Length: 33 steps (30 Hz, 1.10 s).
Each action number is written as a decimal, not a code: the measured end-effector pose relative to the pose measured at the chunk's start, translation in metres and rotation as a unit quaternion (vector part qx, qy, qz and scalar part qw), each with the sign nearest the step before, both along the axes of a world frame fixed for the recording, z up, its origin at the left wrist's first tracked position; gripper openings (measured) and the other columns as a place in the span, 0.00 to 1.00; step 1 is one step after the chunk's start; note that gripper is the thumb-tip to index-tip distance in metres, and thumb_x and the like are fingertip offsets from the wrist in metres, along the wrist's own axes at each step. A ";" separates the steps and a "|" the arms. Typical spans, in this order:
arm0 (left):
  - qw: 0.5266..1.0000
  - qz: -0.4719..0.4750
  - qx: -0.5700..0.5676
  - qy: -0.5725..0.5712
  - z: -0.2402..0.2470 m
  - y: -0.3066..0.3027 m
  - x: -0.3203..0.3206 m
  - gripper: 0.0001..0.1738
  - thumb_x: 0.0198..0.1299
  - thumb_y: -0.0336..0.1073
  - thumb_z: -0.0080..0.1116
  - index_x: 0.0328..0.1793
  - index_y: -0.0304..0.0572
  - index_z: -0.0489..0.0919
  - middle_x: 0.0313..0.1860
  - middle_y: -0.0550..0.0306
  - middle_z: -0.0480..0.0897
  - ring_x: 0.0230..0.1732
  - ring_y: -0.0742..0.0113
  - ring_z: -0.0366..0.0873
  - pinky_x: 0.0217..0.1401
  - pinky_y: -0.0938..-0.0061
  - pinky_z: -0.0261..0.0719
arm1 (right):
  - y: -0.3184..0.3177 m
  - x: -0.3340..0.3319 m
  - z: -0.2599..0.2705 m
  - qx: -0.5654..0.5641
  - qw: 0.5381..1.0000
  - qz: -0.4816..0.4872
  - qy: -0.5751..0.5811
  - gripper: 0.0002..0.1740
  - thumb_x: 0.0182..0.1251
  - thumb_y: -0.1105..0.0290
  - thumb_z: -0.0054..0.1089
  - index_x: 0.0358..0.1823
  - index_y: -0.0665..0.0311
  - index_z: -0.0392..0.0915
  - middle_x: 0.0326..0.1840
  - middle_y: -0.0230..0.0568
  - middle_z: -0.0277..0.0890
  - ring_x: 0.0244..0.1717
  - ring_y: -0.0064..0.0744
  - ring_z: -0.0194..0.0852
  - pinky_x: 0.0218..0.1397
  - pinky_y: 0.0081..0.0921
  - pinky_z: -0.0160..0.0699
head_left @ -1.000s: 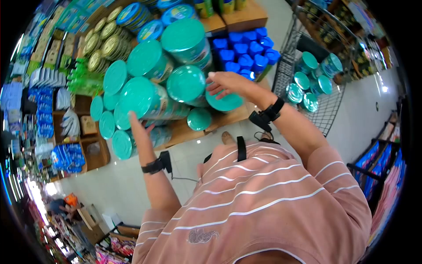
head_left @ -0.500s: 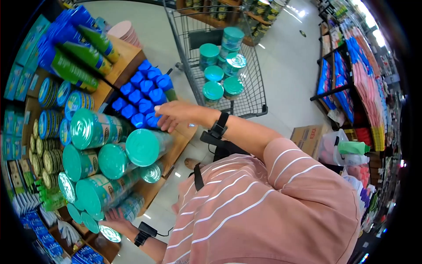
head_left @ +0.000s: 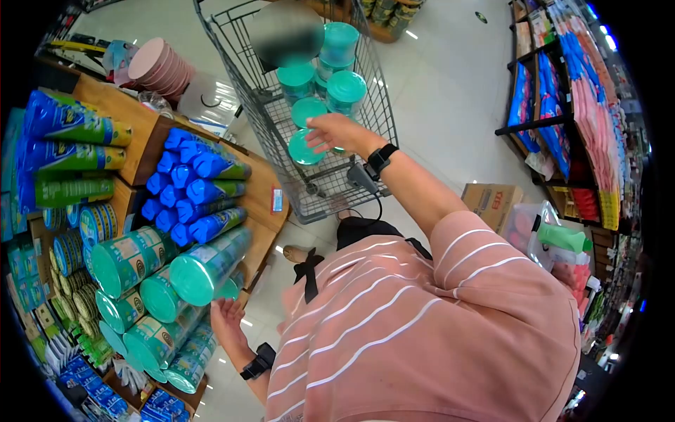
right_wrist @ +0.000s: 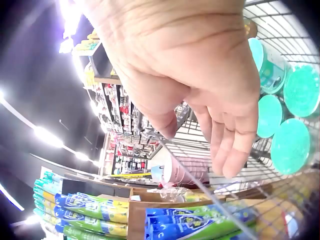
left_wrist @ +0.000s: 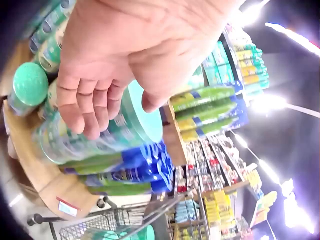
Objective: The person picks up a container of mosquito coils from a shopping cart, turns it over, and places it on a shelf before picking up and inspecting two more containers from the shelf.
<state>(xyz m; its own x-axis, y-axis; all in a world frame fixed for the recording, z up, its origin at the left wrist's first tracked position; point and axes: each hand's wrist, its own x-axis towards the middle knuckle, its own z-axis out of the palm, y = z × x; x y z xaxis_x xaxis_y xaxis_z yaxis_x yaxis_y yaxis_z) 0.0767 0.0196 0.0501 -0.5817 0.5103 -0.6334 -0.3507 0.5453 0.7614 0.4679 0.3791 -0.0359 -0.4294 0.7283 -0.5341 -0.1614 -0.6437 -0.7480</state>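
Right hand has swung away from the blue bottles and is now over the shopping cart. Its fingers are loose and empty, just above the teal-lidded cans in the basket. Left hand has come up beside the stacked cans on the wooden display, palm open, holding nothing. Contact with the nearest can unclear.

A shop aisle with a glossy pale floor, a wooden display stand at left, stocked shelves at right, and bright ceiling strip lights.
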 end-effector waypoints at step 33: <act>0.861 -0.505 -0.023 -0.047 -0.261 0.535 0.343 0.52 0.66 0.73 0.47 0.86 0.47 0.54 0.84 0.46 0.56 0.82 0.38 0.53 0.75 0.41 0.60 | 0.096 0.118 -0.187 -0.159 0.937 -0.287 -0.124 0.53 0.69 0.35 0.54 0.81 0.67 0.48 0.82 0.59 0.49 0.79 0.62 0.52 0.75 0.52 0.64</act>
